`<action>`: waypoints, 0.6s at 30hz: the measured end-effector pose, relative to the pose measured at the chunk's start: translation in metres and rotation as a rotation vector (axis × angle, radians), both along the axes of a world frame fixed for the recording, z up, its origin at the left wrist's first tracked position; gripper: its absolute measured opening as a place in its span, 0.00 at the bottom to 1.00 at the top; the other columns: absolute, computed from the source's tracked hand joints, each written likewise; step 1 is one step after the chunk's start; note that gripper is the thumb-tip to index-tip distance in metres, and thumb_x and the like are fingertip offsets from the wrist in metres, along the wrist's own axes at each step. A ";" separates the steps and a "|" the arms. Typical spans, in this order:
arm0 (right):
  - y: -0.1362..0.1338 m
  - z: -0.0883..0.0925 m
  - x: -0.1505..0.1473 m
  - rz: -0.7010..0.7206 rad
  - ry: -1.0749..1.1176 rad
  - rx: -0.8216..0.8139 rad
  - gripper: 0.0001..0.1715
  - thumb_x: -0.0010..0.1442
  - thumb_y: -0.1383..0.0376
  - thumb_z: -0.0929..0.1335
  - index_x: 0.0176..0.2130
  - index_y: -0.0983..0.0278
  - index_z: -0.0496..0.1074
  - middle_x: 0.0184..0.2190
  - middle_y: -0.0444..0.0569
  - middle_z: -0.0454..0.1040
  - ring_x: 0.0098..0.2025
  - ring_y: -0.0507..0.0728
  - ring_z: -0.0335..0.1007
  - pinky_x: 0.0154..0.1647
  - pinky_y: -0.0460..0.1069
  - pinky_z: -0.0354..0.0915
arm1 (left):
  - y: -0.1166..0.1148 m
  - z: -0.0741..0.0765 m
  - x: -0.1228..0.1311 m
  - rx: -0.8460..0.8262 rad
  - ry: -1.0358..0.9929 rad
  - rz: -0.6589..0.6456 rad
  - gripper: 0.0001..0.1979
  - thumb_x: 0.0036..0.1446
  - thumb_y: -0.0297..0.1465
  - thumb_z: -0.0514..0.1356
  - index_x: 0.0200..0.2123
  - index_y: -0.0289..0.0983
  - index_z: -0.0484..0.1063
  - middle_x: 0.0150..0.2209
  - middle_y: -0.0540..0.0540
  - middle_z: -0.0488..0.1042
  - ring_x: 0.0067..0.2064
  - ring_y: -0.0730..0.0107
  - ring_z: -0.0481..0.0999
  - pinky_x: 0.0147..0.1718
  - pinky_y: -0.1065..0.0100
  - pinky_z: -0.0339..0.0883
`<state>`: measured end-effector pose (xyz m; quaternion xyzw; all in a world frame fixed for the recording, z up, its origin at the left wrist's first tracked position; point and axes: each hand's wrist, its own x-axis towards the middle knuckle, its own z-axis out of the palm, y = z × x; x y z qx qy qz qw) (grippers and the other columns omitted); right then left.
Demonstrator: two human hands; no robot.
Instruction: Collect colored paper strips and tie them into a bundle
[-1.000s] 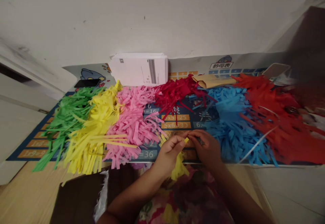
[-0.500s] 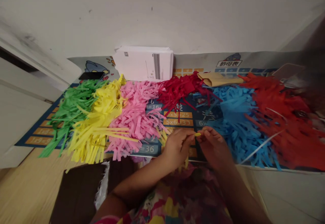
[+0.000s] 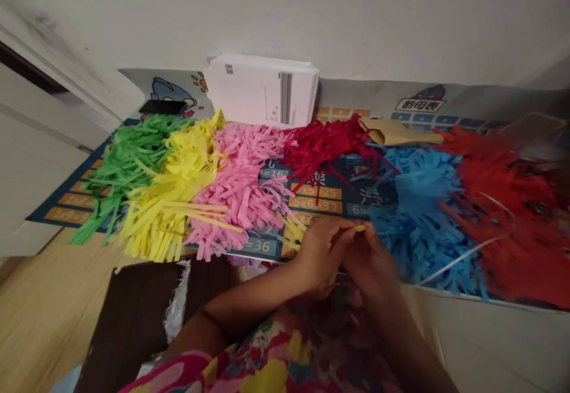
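Close together at the table's near edge, my left hand (image 3: 323, 250) and my right hand (image 3: 371, 262) meet at the fingertips. Between them is the tip of a yellow paper strip (image 3: 360, 228), pinched by the fingers of both. More pale yellow strips (image 3: 294, 231) stick out to the left, behind my left hand. Blue paper fringe (image 3: 423, 221) lies just right of my right hand. Pink fringe (image 3: 236, 203) lies left of my left hand, beside a yellow fringe pile (image 3: 178, 185). My palms and part of the strips are hidden.
Green fringe (image 3: 133, 161) lies at far left, dark red fringe (image 3: 327, 146) in the middle, and red fringe (image 3: 512, 215) on the right. A white box (image 3: 260, 90) leans against the wall. A black phone (image 3: 162, 107) lies at the back. Below stands an open brown box (image 3: 129, 322).
My view has shifted, so the table sits slightly higher in it. My hands have drawn closer together, and the yellow strip is still pinched between them.
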<state>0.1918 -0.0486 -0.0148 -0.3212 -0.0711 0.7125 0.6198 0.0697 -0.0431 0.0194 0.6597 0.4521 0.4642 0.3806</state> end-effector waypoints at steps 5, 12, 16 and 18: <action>-0.002 -0.002 -0.001 -0.013 0.073 -0.049 0.15 0.42 0.64 0.81 0.29 0.62 0.76 0.29 0.38 0.77 0.32 0.47 0.73 0.38 0.42 0.72 | 0.001 -0.001 0.000 0.053 0.003 0.043 0.08 0.64 0.32 0.59 0.38 0.39 0.79 0.36 0.46 0.82 0.38 0.67 0.79 0.42 0.68 0.71; -0.003 -0.009 0.003 -0.017 -0.002 -0.011 0.12 0.46 0.62 0.80 0.29 0.60 0.76 0.31 0.39 0.78 0.35 0.47 0.74 0.42 0.43 0.72 | 0.002 -0.001 0.000 0.108 0.001 0.049 0.09 0.64 0.32 0.59 0.39 0.39 0.80 0.35 0.46 0.82 0.37 0.68 0.80 0.41 0.70 0.72; -0.003 -0.008 0.002 -0.011 -0.106 0.050 0.12 0.47 0.60 0.79 0.28 0.59 0.75 0.30 0.39 0.76 0.34 0.49 0.73 0.41 0.45 0.72 | 0.003 -0.004 0.000 0.139 0.031 0.034 0.10 0.64 0.33 0.59 0.41 0.39 0.80 0.35 0.46 0.82 0.37 0.68 0.80 0.41 0.69 0.72; -0.003 -0.005 0.000 -0.064 -0.178 0.073 0.12 0.45 0.60 0.79 0.26 0.59 0.75 0.29 0.40 0.75 0.33 0.50 0.72 0.38 0.47 0.71 | 0.003 -0.006 -0.001 0.151 0.045 0.030 0.09 0.64 0.32 0.59 0.40 0.39 0.80 0.34 0.46 0.82 0.37 0.68 0.80 0.39 0.69 0.72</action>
